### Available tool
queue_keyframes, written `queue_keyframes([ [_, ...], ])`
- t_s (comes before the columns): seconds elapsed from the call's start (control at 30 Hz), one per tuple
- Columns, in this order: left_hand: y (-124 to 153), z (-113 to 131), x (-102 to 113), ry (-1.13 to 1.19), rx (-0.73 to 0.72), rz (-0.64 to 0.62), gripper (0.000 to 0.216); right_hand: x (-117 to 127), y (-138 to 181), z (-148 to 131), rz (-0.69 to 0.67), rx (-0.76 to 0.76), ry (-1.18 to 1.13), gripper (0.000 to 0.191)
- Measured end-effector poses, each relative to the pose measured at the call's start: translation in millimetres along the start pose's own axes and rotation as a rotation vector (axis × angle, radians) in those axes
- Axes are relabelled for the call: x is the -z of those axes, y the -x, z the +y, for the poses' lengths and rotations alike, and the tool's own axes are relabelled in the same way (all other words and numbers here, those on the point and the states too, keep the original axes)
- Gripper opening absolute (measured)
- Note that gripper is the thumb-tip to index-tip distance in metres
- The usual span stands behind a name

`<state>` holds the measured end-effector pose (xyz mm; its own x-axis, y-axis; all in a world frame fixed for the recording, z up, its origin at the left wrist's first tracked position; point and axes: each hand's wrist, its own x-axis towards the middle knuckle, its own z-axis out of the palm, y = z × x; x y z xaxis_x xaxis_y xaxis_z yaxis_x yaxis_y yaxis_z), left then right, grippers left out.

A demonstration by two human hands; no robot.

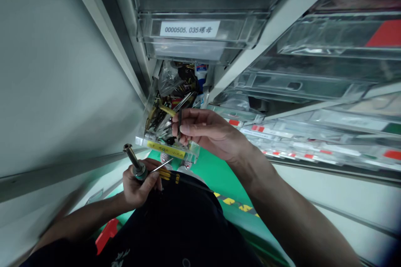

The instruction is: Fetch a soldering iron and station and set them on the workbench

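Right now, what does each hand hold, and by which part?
Left hand: metal tool by its lower end, plus a screwdriver. Right hand: small dark piece, pinched mid-length.

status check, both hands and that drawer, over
Left hand gripping metal driver plus striped screwdriver. Right hand pinching dark bit over open drawer. Nothing blocking.

Finding: white label (189, 29) on the front of the clear drawer (200, 44) reads "0000505. 035螺母". Below that drawer, the yellow strip (166, 149) on the open drawer (193, 155) bears dark print, illegible. Red tags (257, 128) lower right of it: unreadable.
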<state>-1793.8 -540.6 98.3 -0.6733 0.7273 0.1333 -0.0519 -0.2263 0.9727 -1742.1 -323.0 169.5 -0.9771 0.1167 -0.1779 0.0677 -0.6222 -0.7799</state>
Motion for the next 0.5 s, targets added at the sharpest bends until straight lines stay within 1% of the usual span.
queue_keyframes([
  [0.23, -0.5, -0.4, -0.6, 0.013, -0.011, -0.006, 0.007, 0.2, -2.4, 1.6, 0.038, 0.0, 0.032, 0.029],
  [0.33, -2.9, 1.5, -2.1, 0.032, -0.03, 0.021, 0.01, -3.3, -1.7, 3.5, 0.104, 0.064, 0.129, 0.033],
  [0.4, -4.2, 2.3, -2.5, 0.032, -0.032, 0.026, 0.011, -5.8, -0.3, 5.5, 0.152, 0.128, 0.263, 0.036],
  [0.43, -4.6, 2.5, -2.4, 0.032, -0.031, 0.024, 0.011, -6.6, 0.4, 6.8, 0.181, 0.173, 0.366, 0.038],
  [0.5, -5.0, 2.6, -1.5, 0.037, -0.033, 0.015, 0.011, -6.5, 0.9, 10.3, 0.262, 0.307, 0.645, 0.04],
])
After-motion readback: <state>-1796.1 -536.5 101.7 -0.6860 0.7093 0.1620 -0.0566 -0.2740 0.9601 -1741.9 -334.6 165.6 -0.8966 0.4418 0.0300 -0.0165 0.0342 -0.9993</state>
